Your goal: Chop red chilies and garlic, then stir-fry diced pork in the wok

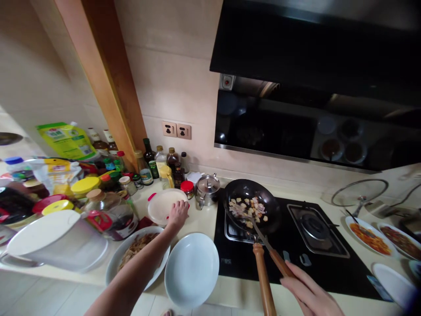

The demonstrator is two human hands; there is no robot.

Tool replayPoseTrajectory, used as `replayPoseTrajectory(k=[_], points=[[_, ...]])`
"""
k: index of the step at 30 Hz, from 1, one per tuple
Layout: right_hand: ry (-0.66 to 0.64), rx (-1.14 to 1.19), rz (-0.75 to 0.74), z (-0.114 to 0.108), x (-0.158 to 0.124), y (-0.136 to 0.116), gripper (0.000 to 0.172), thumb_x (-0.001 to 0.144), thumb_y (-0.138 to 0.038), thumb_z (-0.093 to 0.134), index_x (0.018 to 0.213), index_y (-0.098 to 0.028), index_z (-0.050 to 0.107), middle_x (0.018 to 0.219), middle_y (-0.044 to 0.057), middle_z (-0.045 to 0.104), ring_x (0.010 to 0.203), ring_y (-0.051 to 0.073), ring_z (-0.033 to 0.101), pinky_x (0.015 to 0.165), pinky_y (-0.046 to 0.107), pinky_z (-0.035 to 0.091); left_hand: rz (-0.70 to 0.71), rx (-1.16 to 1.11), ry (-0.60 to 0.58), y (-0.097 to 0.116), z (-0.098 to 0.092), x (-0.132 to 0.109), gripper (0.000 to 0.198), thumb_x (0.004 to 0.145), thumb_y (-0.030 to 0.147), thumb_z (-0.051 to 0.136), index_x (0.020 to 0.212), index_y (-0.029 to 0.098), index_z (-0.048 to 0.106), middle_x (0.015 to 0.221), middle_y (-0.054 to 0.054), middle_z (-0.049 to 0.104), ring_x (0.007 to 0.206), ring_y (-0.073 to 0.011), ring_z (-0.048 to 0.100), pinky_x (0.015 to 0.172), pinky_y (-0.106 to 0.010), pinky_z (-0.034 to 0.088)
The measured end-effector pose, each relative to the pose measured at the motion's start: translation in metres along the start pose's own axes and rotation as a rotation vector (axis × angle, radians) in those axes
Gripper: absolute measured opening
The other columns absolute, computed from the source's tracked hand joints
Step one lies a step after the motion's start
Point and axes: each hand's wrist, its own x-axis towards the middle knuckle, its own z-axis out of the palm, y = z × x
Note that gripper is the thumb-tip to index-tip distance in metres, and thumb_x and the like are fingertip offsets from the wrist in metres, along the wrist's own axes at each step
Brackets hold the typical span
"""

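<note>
My left hand (178, 214) reaches over to a round white lidded container (163, 206) with red side tabs, its fingers bent around the right edge by a tab. With my right hand (311, 292) I grip the wooden handle of a spatula (278, 262). Its metal end rests inside a dark wok (273, 206) on the left burner, among small pale and browned pieces of food (248, 210). The wok's own wooden handle (262, 278) points toward me, with no hand on it.
A pale oval plate (191, 270) and a bowl of shredded brown food (138, 250) sit at the counter's front. Bottles and jars crowd the left; a steel pot (208, 189) stands by the stove. Filled plates (370, 236) lie right, and a black range hood (296, 87) hangs above.
</note>
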Motion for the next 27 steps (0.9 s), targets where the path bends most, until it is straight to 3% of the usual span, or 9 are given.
replayPoseTrajectory(k=[3, 6, 11, 14, 19, 22, 25, 27], points=[[0.106, 0.022, 0.018, 0.018, 0.026, 0.007, 0.029, 0.087, -0.021, 0.047, 0.104, -0.029, 0.069, 0.123, 0.005, 0.062, 0.104, 0.020, 0.065, 0.086, 0.025, 0.055, 0.064, 0.018, -0.085, -0.002, -0.008, 0.002, 0.052, 0.075, 0.026, 0.069, 0.125, 0.021, 0.054, 0.109, -0.019, 0.057, 0.098, -0.0362, 0.054, 0.076, -0.045, 0.045], [0.227, 0.054, 0.072, 0.019, 0.044, 0.013, 0.025, 0.090, -0.027, 0.046, 0.100, -0.024, 0.069, 0.116, 0.009, 0.065, 0.103, 0.020, 0.065, 0.086, 0.026, 0.055, 0.142, 0.033, -0.167, -0.007, -0.017, 0.006, 0.046, 0.075, 0.024, 0.070, 0.119, 0.022, 0.060, 0.114, -0.020, 0.057, 0.102, -0.0374, 0.054, 0.075, -0.045, 0.047], [0.153, 0.078, 0.042, 0.003, 0.047, -0.006, 0.023, 0.090, -0.027, 0.048, 0.099, -0.026, 0.069, 0.114, 0.008, 0.065, 0.103, 0.019, 0.065, 0.084, 0.024, 0.055, 0.217, 0.049, -0.241, -0.010, -0.025, 0.015, 0.049, 0.070, 0.017, 0.073, 0.117, 0.020, 0.061, 0.123, -0.021, 0.055, 0.106, -0.0375, 0.055, 0.077, -0.045, 0.050], [0.119, 0.079, 0.063, 0.017, 0.059, -0.019, 0.024, 0.091, -0.025, 0.045, 0.097, -0.026, 0.068, 0.113, 0.008, 0.065, 0.103, 0.019, 0.065, 0.085, 0.025, 0.054, 0.247, 0.068, -0.282, -0.009, -0.026, 0.021, 0.054, 0.066, 0.013, 0.074, 0.117, 0.018, 0.060, 0.128, -0.024, 0.052, 0.108, -0.0404, 0.055, 0.080, -0.048, 0.050], [0.251, 0.052, 0.135, 0.040, 0.081, -0.014, 0.026, 0.092, -0.030, 0.043, 0.095, -0.023, 0.068, 0.109, 0.009, 0.066, 0.101, 0.020, 0.065, 0.089, 0.032, 0.054, 0.308, 0.078, -0.346, -0.008, -0.030, 0.025, 0.053, 0.070, 0.012, 0.071, 0.121, 0.010, 0.055, 0.118, -0.029, 0.057, 0.102, -0.0408, 0.060, 0.081, -0.048, 0.050], [0.261, 0.024, 0.115, 0.019, 0.067, -0.012, 0.025, 0.091, -0.032, 0.046, 0.095, -0.024, 0.069, 0.109, 0.009, 0.067, 0.101, 0.020, 0.065, 0.087, 0.030, 0.055, 0.346, 0.063, -0.411, -0.010, -0.038, 0.033, 0.053, 0.067, 0.012, 0.074, 0.117, 0.010, 0.057, 0.107, -0.025, 0.064, 0.096, -0.0381, 0.063, 0.081, -0.047, 0.050], [0.158, -0.037, 0.056, -0.015, 0.040, -0.022, 0.023, 0.089, -0.030, 0.049, 0.099, -0.027, 0.069, 0.115, 0.006, 0.065, 0.100, 0.019, 0.066, 0.084, 0.026, 0.055, 0.408, 0.010, -0.466, -0.017, -0.051, 0.044, 0.052, 0.064, 0.016, 0.078, 0.112, 0.017, 0.059, 0.101, -0.014, 0.069, 0.092, -0.0305, 0.065, 0.080, -0.039, 0.052], [0.089, -0.082, 0.023, -0.027, 0.025, -0.031, 0.025, 0.088, -0.028, 0.049, 0.104, -0.030, 0.068, 0.119, 0.005, 0.064, 0.100, 0.018, 0.066, 0.084, 0.024, 0.055, 0.428, -0.022, -0.454, -0.025, -0.063, 0.052, 0.048, 0.069, 0.021, 0.073, 0.114, 0.018, 0.058, 0.106, -0.013, 0.068, 0.093, -0.0286, 0.065, 0.080, -0.036, 0.051]])
